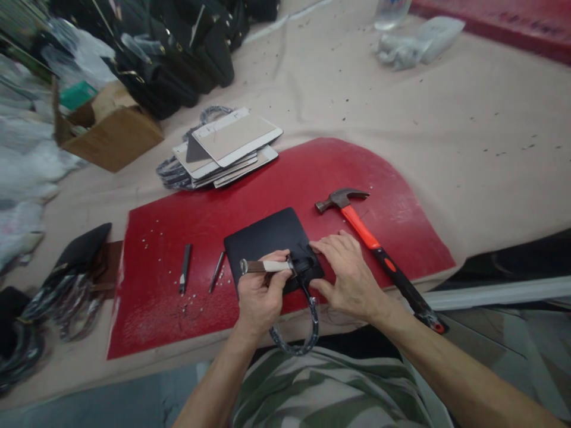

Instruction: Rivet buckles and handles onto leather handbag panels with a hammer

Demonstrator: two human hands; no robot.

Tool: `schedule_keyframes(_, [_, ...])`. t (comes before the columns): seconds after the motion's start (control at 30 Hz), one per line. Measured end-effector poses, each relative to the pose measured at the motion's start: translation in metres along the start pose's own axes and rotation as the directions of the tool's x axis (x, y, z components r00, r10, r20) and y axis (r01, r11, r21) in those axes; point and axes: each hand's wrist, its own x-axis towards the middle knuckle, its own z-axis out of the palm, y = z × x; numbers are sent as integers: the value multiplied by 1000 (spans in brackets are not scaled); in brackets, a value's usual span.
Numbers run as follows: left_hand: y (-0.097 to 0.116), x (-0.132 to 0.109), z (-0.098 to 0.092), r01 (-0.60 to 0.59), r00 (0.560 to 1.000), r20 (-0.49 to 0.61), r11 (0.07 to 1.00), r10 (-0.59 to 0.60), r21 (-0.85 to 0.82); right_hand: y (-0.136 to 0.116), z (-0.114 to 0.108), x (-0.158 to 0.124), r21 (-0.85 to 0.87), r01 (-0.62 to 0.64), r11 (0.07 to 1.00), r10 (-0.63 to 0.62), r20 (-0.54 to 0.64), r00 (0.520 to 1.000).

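A flat black panel (263,235) lies on the red mat, with a plastic-wrapped handle (316,333) looping from its lower right corner towards me. My left hand (261,297) is closed around a short hand tool (270,267) with a metal cap and a brown and white shaft. The far end of this tool meets the black strap tab (302,263) at the panel's right side. On that same corner, my right hand (350,276) grips the panel's edge and tab between thumb and fingers. What lies under the fingertips is hidden.
A claw hammer (363,229) rests right of the panel. A flat metal punch (185,267) and a thin rod (217,271) lie left. Behind are stacked panels (236,139), a cardboard box (113,139) and black bags (196,59). The red mat (151,285) carries small scraps.
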Motion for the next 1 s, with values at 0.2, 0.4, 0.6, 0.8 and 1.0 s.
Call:
schedule_keyframes(0.2, [-1, -2, 2, 19, 1000, -9, 1000, -19, -25, -2, -2, -1, 38, 6, 999, -5, -13, 1000])
schedule_keyframes(0.4, [0, -3, -3, -8, 1000, 19, 1000, 8, 18, -3, -3, -2, 37, 15, 999, -14, -24, 1000])
schedule_keyframes(0.6, [-1, -10, -19, 126, 992, 30, 992, -126, 18, -3, -3, -4, 40, 120, 992, -123, 85, 989])
schedule_keyframes(0.8, [-3, -17, -24, 164, 986, 31, 986, -163, -22, -8, -6, -2, -38, 148, 988, -137, 207, 969])
schedule_keyframes(1.0, [-6, -19, -24, 182, 983, 32, 980, -180, -83, -11, -3, -1, -110, 174, 979, -151, 194, 969])
